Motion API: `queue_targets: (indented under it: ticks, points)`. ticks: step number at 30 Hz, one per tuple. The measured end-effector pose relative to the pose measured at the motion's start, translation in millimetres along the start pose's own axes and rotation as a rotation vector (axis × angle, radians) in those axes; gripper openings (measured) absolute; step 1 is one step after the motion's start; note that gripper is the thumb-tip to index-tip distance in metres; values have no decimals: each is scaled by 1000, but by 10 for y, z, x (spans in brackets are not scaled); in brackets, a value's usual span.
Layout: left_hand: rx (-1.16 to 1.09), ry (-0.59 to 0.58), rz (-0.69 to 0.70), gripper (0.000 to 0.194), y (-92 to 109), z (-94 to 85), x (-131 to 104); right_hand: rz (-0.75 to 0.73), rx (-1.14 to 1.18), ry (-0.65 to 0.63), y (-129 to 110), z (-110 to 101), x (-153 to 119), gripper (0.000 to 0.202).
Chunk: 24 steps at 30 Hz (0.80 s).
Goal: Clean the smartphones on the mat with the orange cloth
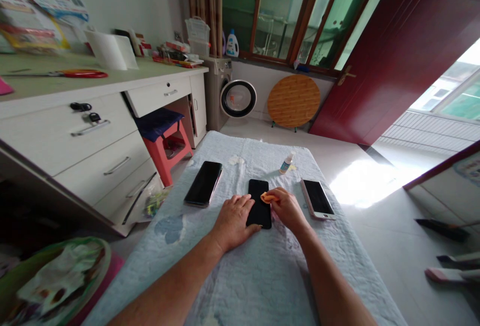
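Note:
A black phone lies screen up on the light blue cloth between my hands. My left hand rests along its left side, with fingertips on the left edge and the thumb at the bottom edge. An orange cloth is pinched in my right hand and touches the phone's upper right edge. To the left lies a larger black phone, and to the right a white-framed phone. Beyond them stands a small clear bottle with a white cap.
The table's light blue cover reaches toward me. Left are a white drawer desk, a red stool and a waste basket. A washing machine with its door open, a round wooden board and a red door stand beyond.

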<state>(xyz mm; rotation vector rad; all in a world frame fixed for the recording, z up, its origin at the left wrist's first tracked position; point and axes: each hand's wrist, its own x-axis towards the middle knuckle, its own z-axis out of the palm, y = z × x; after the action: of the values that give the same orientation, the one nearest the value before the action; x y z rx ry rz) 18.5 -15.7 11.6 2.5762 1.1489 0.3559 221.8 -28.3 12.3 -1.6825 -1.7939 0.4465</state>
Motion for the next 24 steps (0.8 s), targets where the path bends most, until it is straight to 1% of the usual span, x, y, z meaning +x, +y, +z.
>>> queue_targets:
  ticks: [3,5,9,13,16,21,24]
  points:
    - [3,1,0,61,-4,9,5,57,-82,98,61,78,87,28]
    - [4,2,0,61,-7,14,7,107,-123,139,101,113,144,27]
    - [4,9,10,61,-11,16,7,202,-96,142,134,119,208,26]
    - [-3,9,13,62,-16,13,4,252,-6,98,160,63,203,24]
    - [-5,3,6,62,-20,15,2,283,106,38,190,7,161,24]
    - [-8,9,9,63,-22,21,5,362,326,-117,148,-122,42,25]
    - [-1,23,15,63,-26,25,6,402,449,-238,94,-213,-23,23]
